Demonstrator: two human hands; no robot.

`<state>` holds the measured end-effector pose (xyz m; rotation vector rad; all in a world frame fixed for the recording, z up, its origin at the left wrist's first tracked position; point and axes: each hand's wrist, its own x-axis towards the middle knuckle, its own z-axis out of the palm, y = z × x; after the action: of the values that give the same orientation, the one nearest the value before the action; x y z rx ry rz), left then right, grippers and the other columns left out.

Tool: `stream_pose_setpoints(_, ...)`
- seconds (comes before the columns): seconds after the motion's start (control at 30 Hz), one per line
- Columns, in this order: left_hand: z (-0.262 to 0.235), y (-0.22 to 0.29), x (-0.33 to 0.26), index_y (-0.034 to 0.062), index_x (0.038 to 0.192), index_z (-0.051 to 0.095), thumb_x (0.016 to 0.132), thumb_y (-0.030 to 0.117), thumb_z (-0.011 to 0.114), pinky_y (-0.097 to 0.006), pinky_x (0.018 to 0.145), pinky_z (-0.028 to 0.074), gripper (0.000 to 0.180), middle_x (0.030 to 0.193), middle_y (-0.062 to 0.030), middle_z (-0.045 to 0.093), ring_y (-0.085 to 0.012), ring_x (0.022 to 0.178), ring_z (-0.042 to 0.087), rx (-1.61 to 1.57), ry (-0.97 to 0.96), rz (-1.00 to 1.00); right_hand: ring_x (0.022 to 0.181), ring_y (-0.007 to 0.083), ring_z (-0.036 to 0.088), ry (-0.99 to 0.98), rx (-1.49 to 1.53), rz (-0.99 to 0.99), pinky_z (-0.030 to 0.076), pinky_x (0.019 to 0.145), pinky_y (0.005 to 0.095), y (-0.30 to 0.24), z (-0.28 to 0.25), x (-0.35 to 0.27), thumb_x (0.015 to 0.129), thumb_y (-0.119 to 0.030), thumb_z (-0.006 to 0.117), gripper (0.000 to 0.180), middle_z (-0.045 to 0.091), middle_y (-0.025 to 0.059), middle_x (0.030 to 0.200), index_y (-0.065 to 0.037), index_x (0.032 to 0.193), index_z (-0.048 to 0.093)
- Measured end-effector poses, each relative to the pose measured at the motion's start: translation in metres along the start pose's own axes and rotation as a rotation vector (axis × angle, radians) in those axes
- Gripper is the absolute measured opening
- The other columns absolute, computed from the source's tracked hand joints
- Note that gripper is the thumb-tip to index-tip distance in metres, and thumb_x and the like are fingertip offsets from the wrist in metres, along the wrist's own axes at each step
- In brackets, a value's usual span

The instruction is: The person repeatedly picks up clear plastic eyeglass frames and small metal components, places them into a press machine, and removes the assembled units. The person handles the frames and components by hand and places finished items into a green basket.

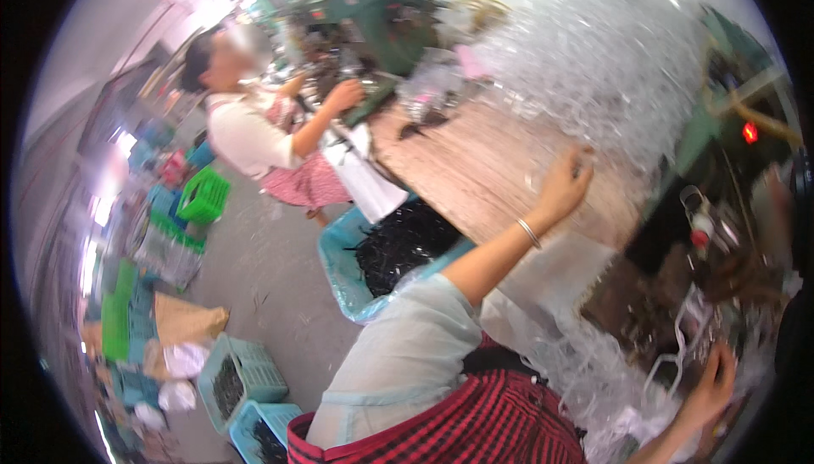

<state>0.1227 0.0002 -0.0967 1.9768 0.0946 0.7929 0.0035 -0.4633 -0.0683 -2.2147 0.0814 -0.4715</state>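
Judging from how the clear plastic lies, you seem partway through a large batch, with plenty left to handle. A big pile of clear plastic pieces (593, 66) covers the far right of the wooden bench (500, 159), and a second, looser heap of clear plastic (585, 366) sits close to your lap, beside your checked apron (458, 417). Which of the two is finished and which is waiting, you cannot learn from this view, as the pieces look alike and blurred.

Your left hand (563, 188) is over the bench, near the big pile's lower edge, its fingers loosely bent; whether they pinch a transparent piece cannot be told. Your right hand (705, 388) is low at the right, just beside a pale looped piece (680, 328) in front of the machine (623, 299). Its fingers are partly bent and raised, and whether they touch that loop or grasp anything is unclear too.

Beyond your left arm, a blue-lined tub (335, 273) holds many black pieces (403, 244), and a co-worker (254, 138) sits farther along the bench, hands at another machine (381, 36)
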Motion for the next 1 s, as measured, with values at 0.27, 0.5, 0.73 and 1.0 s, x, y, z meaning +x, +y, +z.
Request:
stream_pose_setpoints(0.27, 0.001, 0.017, -0.077, 0.0002, 0.118, 0.064, 0.105, 0.019, 0.054, -0.031, 0.081, 0.055, 0.025, 0.104, -0.0073, 0.067, -0.0156, 0.095, 0.065, -0.548, 0.029, -0.242, 0.101, 0.014, 0.066, 0.01, 0.879, -0.048, 0.051, 0.09, 0.0268, -0.127, 0.086, 0.021, 0.087, 0.008, 0.066, 0.04, 0.069, 0.0111, 0.116, -0.001, 0.125, 0.056)
stream_pose_setpoints(0.5, -0.017, 0.203, -0.032, -0.0031, 0.103, 0.065, 0.095, 0.004, 0.061, -0.032, 0.078, 0.053, 0.011, 0.097, -0.016, 0.07, -0.0214, 0.088, 0.067, -0.575, -0.176, 0.657, 0.107, 0.0146, 0.063, -0.111, 1.078, 0.066, 0.045, 0.1, 0.0283, -0.147, 0.074, 0.021, 0.088, 0.012, 0.061, 0.049, 0.068, 0.0134, 0.118, 0.003, 0.134, 0.048)
stream_pose_setpoints(0.73, -0.027, 0.212, -0.041, -0.0038, 0.095, 0.068, 0.086, 0.003, 0.067, -0.036, 0.077, 0.054, 0.011, 0.097, -0.0187, 0.073, -0.0288, 0.085, 0.069, -0.519, -0.31, 0.64, 0.111, 0.0248, 0.063, -0.106, 0.583, -0.189, 0.045, 0.102, 0.0355, -0.17, 0.055, -0.007, 0.098, -0.006, 0.056, 0.047, 0.067, 0.019, 0.117, 0.006, 0.141, 0.043)
stream_pose_setpoints(1.0, -0.102, 0.08, -0.119, -0.0046, 0.099, 0.069, 0.106, 0.017, 0.044, -0.033, 0.086, 0.05, 0.033, 0.099, -0.0113, 0.069, -0.0192, 0.092, 0.064, -0.286, -1.225, -0.43, 0.109, 0.0233, 0.065, 0.307, 0.408, 0.015, 0.047, 0.099, 0.0351, -0.033, 0.01, -0.045, 0.105, -0.017, 0.047, 0.035, 0.064, 0.015, 0.126, 0.006, 0.129, 0.057)
